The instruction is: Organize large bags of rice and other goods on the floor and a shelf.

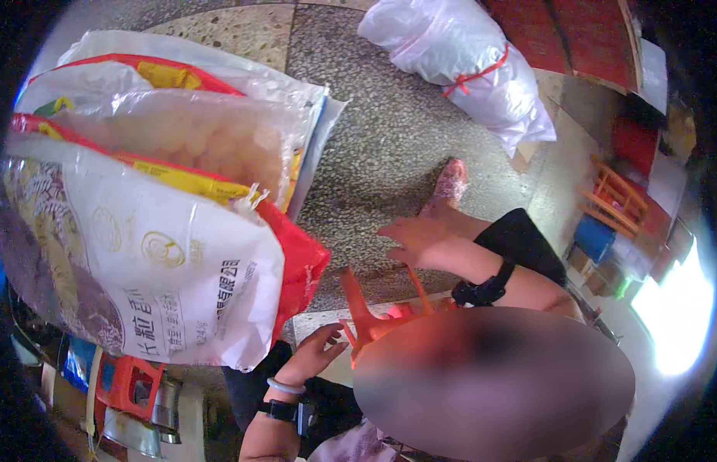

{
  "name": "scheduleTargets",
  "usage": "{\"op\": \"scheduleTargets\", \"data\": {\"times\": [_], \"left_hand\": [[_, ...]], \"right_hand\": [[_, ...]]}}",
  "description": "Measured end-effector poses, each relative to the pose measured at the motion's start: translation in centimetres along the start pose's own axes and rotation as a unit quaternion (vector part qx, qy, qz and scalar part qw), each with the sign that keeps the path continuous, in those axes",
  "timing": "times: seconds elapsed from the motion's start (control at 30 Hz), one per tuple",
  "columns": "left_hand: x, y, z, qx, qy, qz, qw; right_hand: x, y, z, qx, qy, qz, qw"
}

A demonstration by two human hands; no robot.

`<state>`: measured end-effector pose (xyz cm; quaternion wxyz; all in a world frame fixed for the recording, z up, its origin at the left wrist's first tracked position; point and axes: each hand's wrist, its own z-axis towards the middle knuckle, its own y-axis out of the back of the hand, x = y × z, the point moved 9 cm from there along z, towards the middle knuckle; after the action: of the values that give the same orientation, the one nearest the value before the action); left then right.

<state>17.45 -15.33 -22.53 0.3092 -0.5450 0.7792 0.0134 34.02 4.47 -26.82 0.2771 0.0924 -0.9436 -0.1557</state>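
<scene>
My left hand (319, 350), with a pale bracelet and a black wristband behind it, is at the lower middle. Its curved fingers are apart and hold nothing, close to an orange plastic stool (361, 320). Reaching in from the right, my right hand (413, 241) is over the speckled floor with fingers apart, slightly blurred and empty. To the left stands a large white woven sack (179, 248) with red and yellow edging, bearing writing. Inside its open mouth, a clear plastic bag (202, 136) holds many pale orange rounded pieces. Neither hand touches the sack.
A white plastic bundle (462, 63) tied with red ribbon lies on the floor at the top. A foot in a reddish shoe (451, 179) is beyond my right hand. A red stool (130, 384) is at lower left, a wooden chair (615, 199) at right. A blurred patch covers the lower right.
</scene>
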Motion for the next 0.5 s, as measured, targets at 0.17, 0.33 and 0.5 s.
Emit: {"op": "scheduleTargets", "data": {"times": [0.17, 0.33, 0.5], "left_hand": [[2.4, -3.8, 0.5, 0.082, 0.079, 0.009, 0.993], [7.1, -7.3, 1.6, 0.11, 0.134, -0.065, 0.983], [11.3, -7.9, 0.9, 0.07, 0.117, -0.041, 0.99]], "right_hand": [[-0.2, 1.4, -1.8, -0.057, -0.023, 0.12, 0.991], [-5.0, 4.9, -3.2, -0.167, -0.083, 0.322, 0.928], [-15.7, 12.5, -3.8, -0.451, -0.112, 0.396, 0.792]]}}
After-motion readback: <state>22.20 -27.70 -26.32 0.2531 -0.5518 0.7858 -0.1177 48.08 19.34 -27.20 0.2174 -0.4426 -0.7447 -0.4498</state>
